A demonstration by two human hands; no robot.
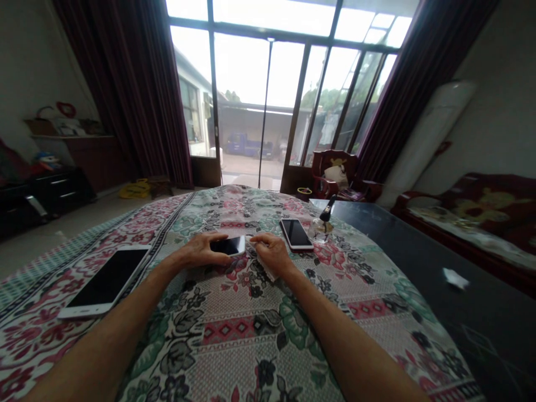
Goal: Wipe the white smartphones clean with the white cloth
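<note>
My left hand [200, 250] is closed around the end of a small white smartphone [234, 245], thumb on one long edge and fingers on the other. Its dark screen faces up, low over the patterned tablecloth [234, 296]. Just right of the phone, my right hand [271, 252] has its fingers curled together round a white tissue [268, 271], which hangs out below the palm. A gap separates my right fingertips from the phone's end. Beyond my right hand lies another smartphone [296, 233], white-framed with a black screen.
A clear bottle [320, 230] stands right of the second phone, with a black-handled item [328, 209] at its top. A large white tablet [109, 279] lies by my left forearm. On the dark surface at right is a crumpled white paper [455, 278]. Glass doors are ahead.
</note>
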